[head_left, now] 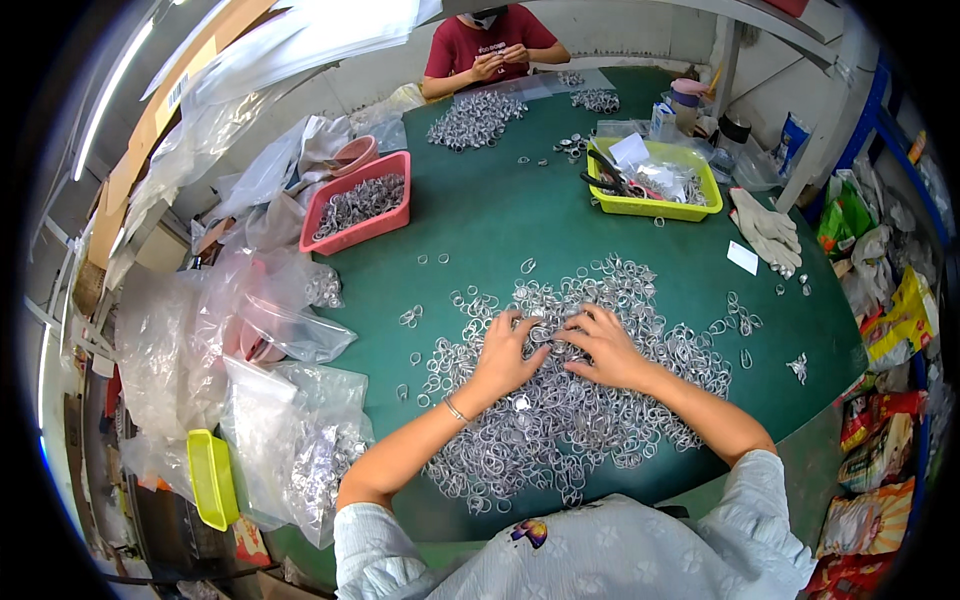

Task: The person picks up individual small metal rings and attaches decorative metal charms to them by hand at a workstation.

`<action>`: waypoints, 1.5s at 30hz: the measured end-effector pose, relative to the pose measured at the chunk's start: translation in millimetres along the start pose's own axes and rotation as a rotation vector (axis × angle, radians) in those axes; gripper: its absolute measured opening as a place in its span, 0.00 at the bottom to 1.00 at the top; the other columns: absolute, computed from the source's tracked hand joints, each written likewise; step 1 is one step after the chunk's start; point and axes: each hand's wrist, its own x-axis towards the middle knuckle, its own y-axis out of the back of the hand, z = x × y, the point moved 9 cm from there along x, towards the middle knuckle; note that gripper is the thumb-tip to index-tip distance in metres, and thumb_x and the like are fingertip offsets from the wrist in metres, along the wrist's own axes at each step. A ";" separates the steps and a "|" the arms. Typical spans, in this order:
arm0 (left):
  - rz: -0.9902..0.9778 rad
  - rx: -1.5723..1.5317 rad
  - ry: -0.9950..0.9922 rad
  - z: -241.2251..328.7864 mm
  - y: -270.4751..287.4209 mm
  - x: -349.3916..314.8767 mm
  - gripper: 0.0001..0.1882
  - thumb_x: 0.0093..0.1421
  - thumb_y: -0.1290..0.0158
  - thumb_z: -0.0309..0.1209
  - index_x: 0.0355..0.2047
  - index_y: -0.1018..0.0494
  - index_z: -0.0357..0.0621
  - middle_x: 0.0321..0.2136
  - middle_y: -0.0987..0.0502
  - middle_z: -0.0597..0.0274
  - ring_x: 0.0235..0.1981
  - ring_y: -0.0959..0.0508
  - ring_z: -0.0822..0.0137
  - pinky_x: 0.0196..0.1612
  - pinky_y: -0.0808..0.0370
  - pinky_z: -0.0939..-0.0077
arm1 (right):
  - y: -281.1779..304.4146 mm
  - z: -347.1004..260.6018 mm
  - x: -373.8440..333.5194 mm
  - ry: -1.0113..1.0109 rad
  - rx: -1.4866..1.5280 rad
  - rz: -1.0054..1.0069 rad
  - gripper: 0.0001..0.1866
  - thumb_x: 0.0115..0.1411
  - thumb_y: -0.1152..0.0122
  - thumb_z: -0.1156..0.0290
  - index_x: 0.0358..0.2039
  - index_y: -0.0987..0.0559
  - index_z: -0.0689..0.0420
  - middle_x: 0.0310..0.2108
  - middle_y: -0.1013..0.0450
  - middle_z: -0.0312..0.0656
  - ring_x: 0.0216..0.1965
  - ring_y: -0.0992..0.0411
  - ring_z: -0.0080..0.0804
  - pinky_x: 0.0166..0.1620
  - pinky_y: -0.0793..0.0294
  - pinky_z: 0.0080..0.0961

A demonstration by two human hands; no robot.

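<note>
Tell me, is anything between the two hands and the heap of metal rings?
Nothing visible is. The left hand and the right hand lie directly on the heap of metal rings on the green table.

A pink tray (355,210) of metal pieces sits near crumpled plastic bags (270,300). Farther off, a yellow-green tray (655,185) holds scissors, beside white gloves (768,232). A co-worker in red (490,45) sits opposite.

Green-topped table (480,215), pale wall (620,40), blue shelving (880,120)

Head-worn fisheye, steeply down over green table (480,215)
</note>
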 end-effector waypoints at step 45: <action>-0.113 -2.088 0.883 117.7 -83.2 -164.2 0.19 0.66 0.61 0.36 0.49 0.36 0.34 0.43 0.27 0.52 0.45 0.26 0.61 0.52 0.30 0.64 | 39.1 -89.5 -85.3 -0.248 0.798 -0.213 0.06 0.52 0.38 0.76 0.32 0.23 0.59 0.28 0.33 0.32 0.28 0.35 0.19 0.31 0.36 0.17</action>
